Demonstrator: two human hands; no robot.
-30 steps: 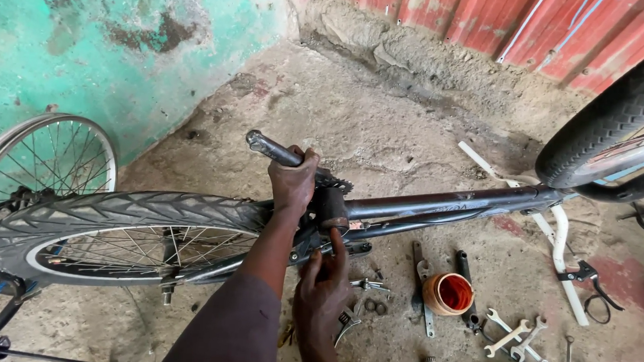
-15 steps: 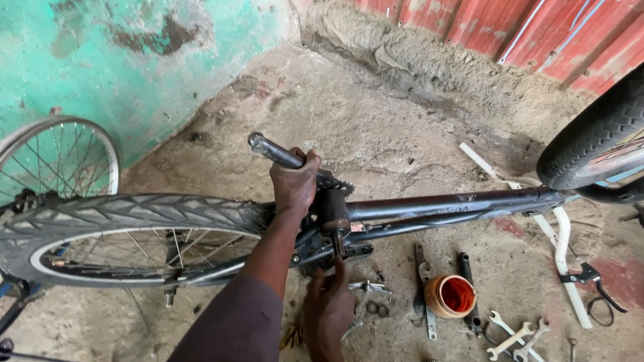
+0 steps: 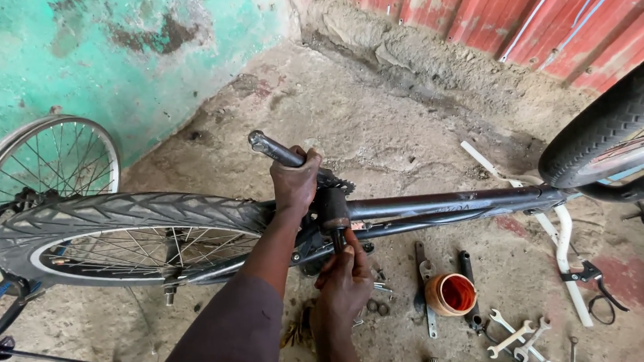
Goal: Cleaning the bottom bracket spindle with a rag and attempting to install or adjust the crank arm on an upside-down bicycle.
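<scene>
My left hand [image 3: 294, 181] is wrapping its fingers tight around the crank arm [image 3: 277, 151] of the upturned bicycle, steadying it. My right hand [image 3: 344, 278] is closing its fingertips on a short dark tool [image 3: 338, 238] pushed up against the bottom bracket [image 3: 331, 206], just below the frame tube [image 3: 447, 203]. To do this well I judge I should be keeping the crank braced hard and the tool seated square before turning.

I am counting two tyred wheels [image 3: 122, 225] on the bike, one bare rim [image 3: 36, 167] behind, one orange cup [image 3: 450, 294] and several spanners [image 3: 515, 338] lying on the concrete floor [image 3: 385, 125].
</scene>
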